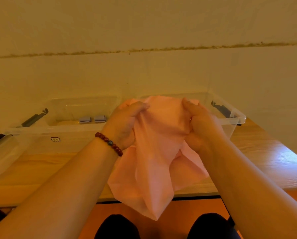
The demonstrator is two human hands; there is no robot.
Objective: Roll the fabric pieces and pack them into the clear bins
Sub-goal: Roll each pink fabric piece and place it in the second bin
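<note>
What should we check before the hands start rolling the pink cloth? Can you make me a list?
1. Both hands hold it: the left hand and the right hand both grip the pink fabric. Ok.
2. Fabric smooth enough to roll: it is bunched up and hangs past the table edge. Not ok.
3. Space to lay it down: bare wood shows on the table in front of the bins. Ok.
4. Room in the left bin: only two small blue rolls lie inside. Ok.
5. Room in the right bin: the fabric hides most of it. Cannot tell.
</note>
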